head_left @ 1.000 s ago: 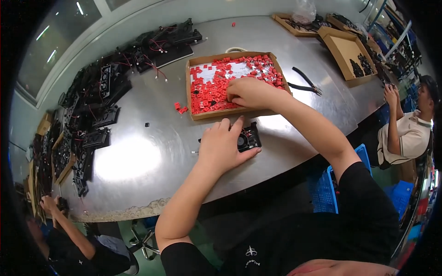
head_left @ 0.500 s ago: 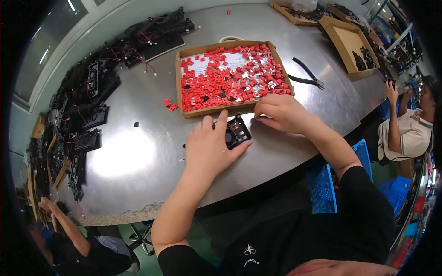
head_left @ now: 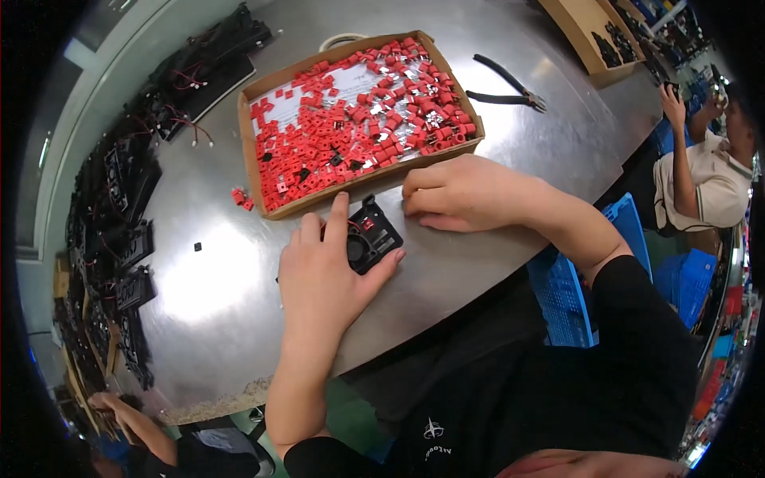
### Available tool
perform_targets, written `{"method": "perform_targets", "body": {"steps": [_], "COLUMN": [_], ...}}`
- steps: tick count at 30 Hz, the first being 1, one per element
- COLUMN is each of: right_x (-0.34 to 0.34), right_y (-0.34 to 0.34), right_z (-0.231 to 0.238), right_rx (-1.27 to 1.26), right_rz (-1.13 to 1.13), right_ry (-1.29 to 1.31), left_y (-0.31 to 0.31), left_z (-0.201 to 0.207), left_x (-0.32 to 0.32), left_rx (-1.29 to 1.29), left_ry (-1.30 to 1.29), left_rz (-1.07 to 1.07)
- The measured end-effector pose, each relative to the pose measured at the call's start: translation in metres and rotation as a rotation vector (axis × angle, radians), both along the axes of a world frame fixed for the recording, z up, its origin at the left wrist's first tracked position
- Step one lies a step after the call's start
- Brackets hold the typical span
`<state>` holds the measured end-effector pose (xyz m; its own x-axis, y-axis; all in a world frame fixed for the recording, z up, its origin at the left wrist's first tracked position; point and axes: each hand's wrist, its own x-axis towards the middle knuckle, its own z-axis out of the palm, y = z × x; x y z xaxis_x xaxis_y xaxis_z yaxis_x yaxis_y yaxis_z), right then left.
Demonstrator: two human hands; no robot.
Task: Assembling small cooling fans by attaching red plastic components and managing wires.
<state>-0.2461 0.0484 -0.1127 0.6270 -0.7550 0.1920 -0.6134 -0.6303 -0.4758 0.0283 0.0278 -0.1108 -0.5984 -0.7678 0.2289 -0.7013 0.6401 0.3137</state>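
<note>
My left hand [head_left: 319, 267] lies over a small black plastic fan housing [head_left: 381, 237] on the metal table, its fingers along one side and its thumb along the near edge. A round fan and a small red part show inside the housing; my hand covers the rest. Just right of it, my right hand [head_left: 454, 191] rests at the tray's near edge with its fingers curled and pressed together. Whatever those fingertips hold, if anything, is hidden. Beyond both hands stands a cardboard tray [head_left: 249, 131] full of small red connector-like pieces, some with metal tabs.
Black-handled cutting pliers [head_left: 510, 99] lie right of the tray. A few loose red pieces [head_left: 241, 198] and a small black piece [head_left: 198, 247] lie to the left. Black assemblies with wires [head_left: 131, 179] line the left edge. A blue crate [head_left: 562, 295] stands below the table; co-workers sit at both sides.
The view has turned, so the tray and pliers appear further left and higher. My left hand stays on the fan housing, and my right hand remains near the tray's front edge.
</note>
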Motion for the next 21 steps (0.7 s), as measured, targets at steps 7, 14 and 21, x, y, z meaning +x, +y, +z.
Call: {"method": "perform_targets", "body": {"steps": [7,14,21], "right_x": [0.003,0.006,0.025], "right_y": [-0.003,-0.001,0.011], "right_z": [-0.001,-0.007,0.010], "right_rx": [0.034,0.013,-0.159], "right_rz": [0.083,0.000,-0.049], "right_ry": [-0.008,-0.057,-0.298], "left_y": [0.001,0.002,0.011], "left_z": [0.001,0.000,0.003], "left_x": [0.000,0.002,-0.005], "left_rx": [0.034,0.016,0.063], "left_ry": [0.004,-0.010,-0.021], "left_rz": [0.025,-0.001,-0.133]}}
